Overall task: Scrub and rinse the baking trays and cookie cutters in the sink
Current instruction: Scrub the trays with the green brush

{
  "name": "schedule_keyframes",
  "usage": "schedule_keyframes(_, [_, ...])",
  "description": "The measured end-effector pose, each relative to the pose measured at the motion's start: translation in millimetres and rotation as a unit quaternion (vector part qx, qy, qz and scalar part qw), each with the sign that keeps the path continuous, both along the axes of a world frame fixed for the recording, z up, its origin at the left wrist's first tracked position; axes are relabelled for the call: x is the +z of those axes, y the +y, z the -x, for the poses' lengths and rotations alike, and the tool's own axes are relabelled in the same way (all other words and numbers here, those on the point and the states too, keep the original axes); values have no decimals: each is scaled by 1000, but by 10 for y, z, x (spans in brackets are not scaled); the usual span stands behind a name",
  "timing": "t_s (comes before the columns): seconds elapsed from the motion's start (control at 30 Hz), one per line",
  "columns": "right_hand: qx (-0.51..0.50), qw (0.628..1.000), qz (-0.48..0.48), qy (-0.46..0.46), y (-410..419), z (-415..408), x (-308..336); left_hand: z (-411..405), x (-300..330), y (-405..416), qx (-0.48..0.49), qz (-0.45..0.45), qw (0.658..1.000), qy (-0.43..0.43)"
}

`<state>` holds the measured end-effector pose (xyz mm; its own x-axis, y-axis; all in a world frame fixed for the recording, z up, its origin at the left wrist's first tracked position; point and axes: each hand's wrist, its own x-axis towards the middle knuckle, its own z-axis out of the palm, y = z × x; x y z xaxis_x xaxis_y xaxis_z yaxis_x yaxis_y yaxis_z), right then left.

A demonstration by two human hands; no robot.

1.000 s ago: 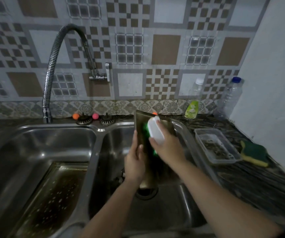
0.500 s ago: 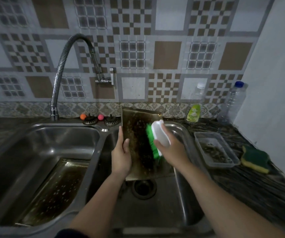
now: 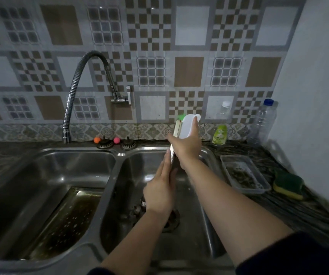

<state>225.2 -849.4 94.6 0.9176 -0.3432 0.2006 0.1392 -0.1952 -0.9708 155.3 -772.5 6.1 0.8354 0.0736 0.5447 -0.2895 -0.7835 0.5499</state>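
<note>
**Baking tray held on edge over the right basin: slips and splashes are the risk**

The baking tray (image 3: 176, 133) is stood nearly upright and edge-on to the camera above the right basin of the sink (image 3: 120, 154), so only its thin rim is seen. It is steadied by the left hand (image 3: 162, 187), whose fingers are laid straight and together against the tray's near face rather than wrapped round it. The scrubbing brush (image 3: 189, 126), white-backed with green bristles, is clasped by the right hand (image 3: 186, 147) and pressed to the tray's far face near the top edge.

A flat-handed hold is judged weak: if the brush is pushed hard, the tray could be tipped or slid down and knocked against the basin floor, and the wet metal would make this likelier. The rim could also be dragged across the palm. Because the brush is worked so high, dirty water could be flicked onto the counter (image 3: 278, 205), towards the plastic container (image 3: 244, 173) and the sponge (image 3: 288, 184).

A second tray (image 3: 64, 219) is seen lying soiled in the left basin, not yet scrubbed.
</note>
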Motion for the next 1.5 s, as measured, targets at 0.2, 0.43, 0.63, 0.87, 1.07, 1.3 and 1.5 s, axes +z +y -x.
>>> schedule_keyframes(0.2, [81, 995, -65, -5, -160, 45, 61, -278, -14, 317, -78, 161, 973, 147])
schedule_keyframes(0.43, [123, 983, -137, 26, -224, 86, -82, -418, -99, 694, -104, 356, 890, 265])
schedule_keyframes(0.63, [106, 993, 29, 43, -274, 42, -193, -409, -198, 986, -62, 330, 929, 154])
schedule_keyframes(0.87, [6, 990, 139, 27, -260, -272, -114, -477, -87, 1117, -77, 322, 938, 103])
schedule_keyframes(1.07, [-57, 976, 210, -16, -385, -520, 148, -597, 66, 994, -126, 369, 919, 63])
schedule_keyframes(1.3, [-69, 977, 204, 14, -593, -614, 184, -547, 1, 876, -148, 380, 911, 63])
schedule_keyframes(1.5, [-73, 978, 196, 9, -748, -668, 276, -472, -65, 867, -126, 362, 922, 51])
